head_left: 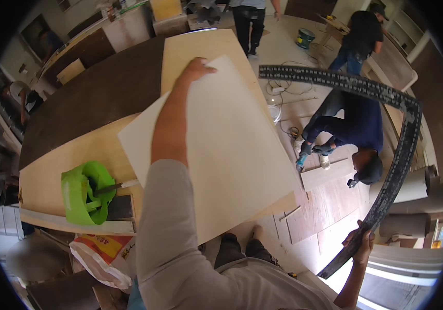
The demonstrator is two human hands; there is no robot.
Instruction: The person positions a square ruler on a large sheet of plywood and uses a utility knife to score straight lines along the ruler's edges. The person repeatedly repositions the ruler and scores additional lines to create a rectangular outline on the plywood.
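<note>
A large white sheet lies tilted across the pale wooden worktop and reaches over its right side. My left arm stretches over it, and my left hand grips its far edge with curled fingers. Low on the right, my right hand is closed around one arm of a big black framing square with white scale marks. The square is held up off the table, its other arm reaching toward the far middle.
A green bag with a handled tool stands on the worktop's left. Dark brown board covers its far left. At right, a co-worker crouches with a power tool over planks. Cables cross the floor; another person stands beyond.
</note>
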